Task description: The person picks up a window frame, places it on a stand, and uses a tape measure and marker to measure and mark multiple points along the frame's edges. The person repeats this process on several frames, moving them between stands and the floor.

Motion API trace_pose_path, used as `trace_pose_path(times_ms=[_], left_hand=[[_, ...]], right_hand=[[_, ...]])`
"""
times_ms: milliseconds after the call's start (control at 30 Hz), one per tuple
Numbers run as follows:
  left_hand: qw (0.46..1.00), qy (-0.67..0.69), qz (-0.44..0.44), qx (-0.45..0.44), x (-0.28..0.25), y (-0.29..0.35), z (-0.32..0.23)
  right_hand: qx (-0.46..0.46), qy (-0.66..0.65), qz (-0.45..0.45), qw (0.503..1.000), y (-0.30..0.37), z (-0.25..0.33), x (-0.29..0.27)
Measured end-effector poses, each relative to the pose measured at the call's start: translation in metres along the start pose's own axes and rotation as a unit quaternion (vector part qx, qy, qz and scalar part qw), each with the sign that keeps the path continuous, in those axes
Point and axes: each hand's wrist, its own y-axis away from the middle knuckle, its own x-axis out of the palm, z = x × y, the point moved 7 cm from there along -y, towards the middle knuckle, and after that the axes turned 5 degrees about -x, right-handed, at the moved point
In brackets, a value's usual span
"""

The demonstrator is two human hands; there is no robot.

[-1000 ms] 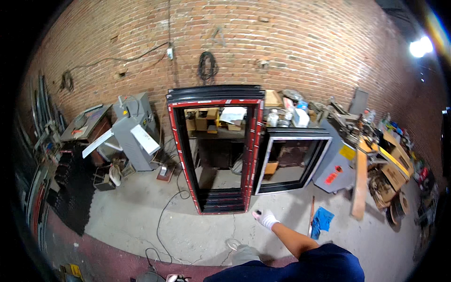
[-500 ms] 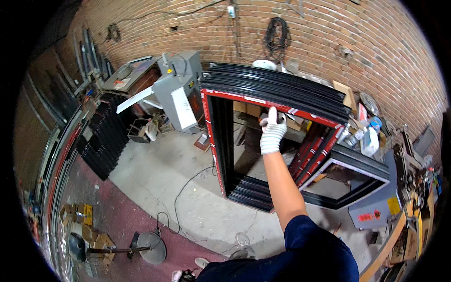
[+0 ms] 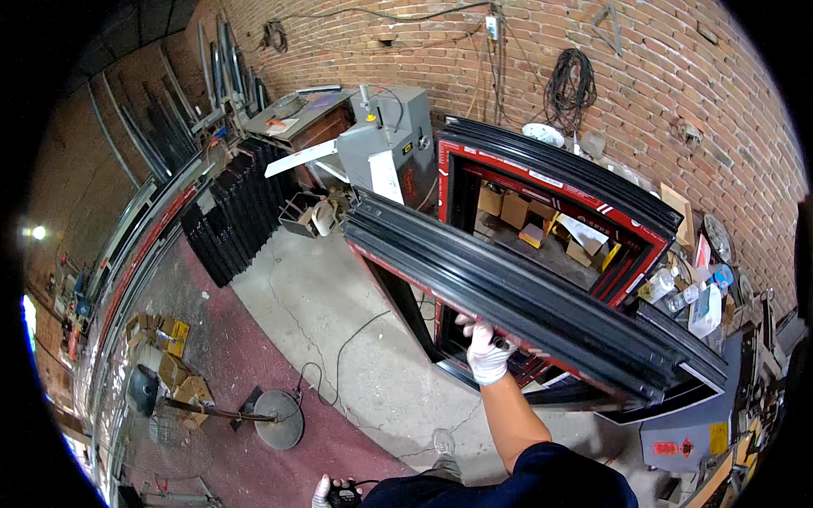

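My right hand (image 3: 489, 354), in a white glove, is closed on the top rail of a black window frame (image 3: 500, 292) with red film along its edge. That frame leans toward me, apart at the top from the frames behind. The stack of window frames (image 3: 550, 169), black with red film on their faces, stands upright beyond it. Low at the bottom edge, my left hand (image 3: 321, 491), also gloved, is closed round a small black device (image 3: 345, 494). Its kind is cannot tell, since the picture cuts it off.
A grey machine (image 3: 385, 140) stands by the brick wall, beside a row of black profiles (image 3: 229, 220). A round-based stand (image 3: 279, 421) and a cable (image 3: 343, 364) lie on the floor at left. Bottles (image 3: 682, 296) and a grey cabinet (image 3: 686, 440) are at right.
The front window frame has tipped away from the stack toward me, with my right hand on its top rail. The view has shifted left, and more of my left hand shows.
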Motion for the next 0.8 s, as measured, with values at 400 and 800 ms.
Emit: trace_pose_path(times_ms=[400,800], left_hand=[[0.967,0.199,0.069,0.146,-0.157,0.067,0.033],[0.912,0.345,0.108,0.192,-0.365,0.167,0.185]], right_hand=[[0.2,-0.09,0.064,0.973,0.098,0.099,0.024],[0.178,-0.201,0.138,0.953,0.169,0.328,0.061]])
